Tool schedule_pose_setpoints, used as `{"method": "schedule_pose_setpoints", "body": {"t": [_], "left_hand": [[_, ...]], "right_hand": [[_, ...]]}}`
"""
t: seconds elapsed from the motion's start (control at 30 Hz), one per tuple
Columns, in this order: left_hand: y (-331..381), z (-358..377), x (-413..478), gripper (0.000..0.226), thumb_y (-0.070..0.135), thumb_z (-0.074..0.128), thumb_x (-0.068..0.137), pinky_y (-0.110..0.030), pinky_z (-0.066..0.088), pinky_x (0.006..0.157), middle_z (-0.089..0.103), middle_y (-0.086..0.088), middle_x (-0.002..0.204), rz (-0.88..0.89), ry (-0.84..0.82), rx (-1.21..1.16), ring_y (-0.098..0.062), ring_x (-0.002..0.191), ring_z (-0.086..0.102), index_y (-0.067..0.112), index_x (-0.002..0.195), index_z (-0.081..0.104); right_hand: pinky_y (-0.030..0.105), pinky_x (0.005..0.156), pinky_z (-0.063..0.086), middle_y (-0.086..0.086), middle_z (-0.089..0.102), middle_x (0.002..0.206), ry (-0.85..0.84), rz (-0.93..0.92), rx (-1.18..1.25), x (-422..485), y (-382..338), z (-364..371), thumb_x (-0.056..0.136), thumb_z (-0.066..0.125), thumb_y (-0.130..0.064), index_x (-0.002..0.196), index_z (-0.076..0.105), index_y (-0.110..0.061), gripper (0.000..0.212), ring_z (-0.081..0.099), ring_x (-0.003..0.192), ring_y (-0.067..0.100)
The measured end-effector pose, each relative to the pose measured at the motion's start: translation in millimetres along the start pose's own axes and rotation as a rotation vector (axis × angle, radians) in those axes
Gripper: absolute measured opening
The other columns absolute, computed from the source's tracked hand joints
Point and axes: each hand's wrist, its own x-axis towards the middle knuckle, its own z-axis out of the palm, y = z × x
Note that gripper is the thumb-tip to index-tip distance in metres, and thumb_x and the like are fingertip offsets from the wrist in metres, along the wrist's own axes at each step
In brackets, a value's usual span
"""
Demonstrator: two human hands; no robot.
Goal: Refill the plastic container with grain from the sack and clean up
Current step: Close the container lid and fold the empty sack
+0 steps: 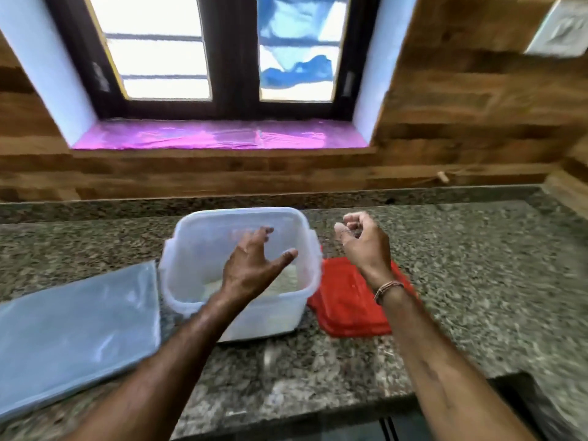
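My left hand [251,265] hovers over the open mouth of the plastic container [235,212], fingers spread wide and holding nothing. My right hand [362,240] is raised just to the right of the container, above the red lid [346,313], with its fingers curled in; I cannot tell whether it pinches anything. A thread band [388,289] sits on that wrist. The container stands upright on the granite desk [461,281], lid off, with something pale low inside, too blurred to name. The red lid lies flat on the desk against the container's right side. A flat bluish plastic bag [76,329] lies on the desk just left of the container
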Motion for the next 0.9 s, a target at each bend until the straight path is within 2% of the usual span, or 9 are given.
{"method": "schedule_pose_setpoints", "body": {"t": [0.13,0.27,0.37,0.5,0.63,0.7,0.77,0.87,0.9], "left_hand": [[46,51,1,0.081,0.077,0.062,0.078,-0.036,0.053,0.089,0.073,0.007,0.118,-0.081,-0.167,0.112,-0.020,0.115,0.066,0.026,0.140,0.053],[64,73,-1,0.069,0.066,0.066,0.084,-0.034,0.051,0.079,0.078,0.000,0.104,-0.127,-0.015,0.154,-0.025,0.108,0.070,0.020,0.134,0.062],[64,75,0,0.062,0.061,0.070,0.084,-0.031,0.047,0.075,0.080,0.002,0.098,-0.126,0.028,0.142,-0.023,0.103,0.072,0.018,0.129,0.068],[66,77,0,0.058,0.058,0.075,0.081,-0.028,0.046,0.071,0.080,0.000,0.097,-0.121,0.060,0.107,-0.021,0.093,0.074,0.019,0.123,0.071],[68,79,2,0.055,0.053,0.077,0.081,-0.025,0.042,0.071,0.079,0.000,0.097,-0.128,0.089,0.134,-0.019,0.092,0.073,0.018,0.124,0.072],[67,80,4,0.056,0.053,0.078,0.080,-0.025,0.045,0.073,0.079,0.000,0.096,-0.142,0.093,0.130,-0.018,0.092,0.073,0.018,0.123,0.072],[66,81,6,0.056,0.053,0.077,0.080,-0.026,0.048,0.077,0.079,0.001,0.095,-0.156,0.097,0.140,-0.017,0.093,0.073,0.018,0.123,0.072],[64,81,8,0.056,0.054,0.077,0.080,-0.023,0.046,0.074,0.079,0.003,0.094,-0.160,0.100,0.140,-0.014,0.090,0.071,0.019,0.123,0.072],[63,81,8,0.055,0.054,0.077,0.080,-0.023,0.045,0.074,0.079,0.003,0.094,-0.159,0.100,0.142,-0.013,0.090,0.071,0.019,0.123,0.072]], "right_hand": [[0.036,0.080,0.053,0.004,0.072,0.102,-0.082,0.131,-0.124,23,74,-28,0.083,0.074,-0.042,0.105,0.066,-0.021,0.031,0.068,0.096,0.028],[0.042,0.093,0.053,0.010,0.068,0.121,-0.227,0.315,-0.202,37,156,-27,0.077,0.078,-0.050,0.118,0.061,-0.017,0.055,0.064,0.111,0.033],[0.050,0.097,0.052,0.013,0.063,0.127,-0.285,0.468,-0.286,51,224,-13,0.058,0.080,-0.064,0.129,0.054,-0.020,0.087,0.061,0.115,0.035],[0.056,0.109,0.042,0.023,0.043,0.147,-0.313,0.658,-0.338,47,239,-17,0.060,0.089,-0.056,0.151,0.029,-0.017,0.116,0.046,0.133,0.042],[0.058,0.117,0.031,0.022,0.031,0.156,-0.314,0.666,-0.336,49,248,-11,0.064,0.090,-0.050,0.155,0.024,-0.016,0.117,0.032,0.144,0.044],[0.060,0.113,0.036,0.019,0.036,0.151,-0.298,0.682,-0.264,50,246,-6,0.063,0.090,-0.049,0.149,0.032,-0.014,0.109,0.037,0.139,0.044],[0.060,0.104,0.045,0.015,0.042,0.135,-0.289,0.733,-0.154,54,255,2,0.056,0.092,-0.053,0.133,0.043,-0.016,0.098,0.047,0.125,0.041],[0.052,0.078,0.060,0.011,0.057,0.114,-0.299,0.803,0.082,65,292,9,0.026,0.095,-0.066,0.105,0.059,-0.018,0.100,0.064,0.097,0.032],[0.051,0.071,0.062,0.013,0.064,0.109,-0.288,0.833,0.179,66,288,4,0.027,0.097,-0.061,0.101,0.064,-0.018,0.091,0.069,0.088,0.033]]}}
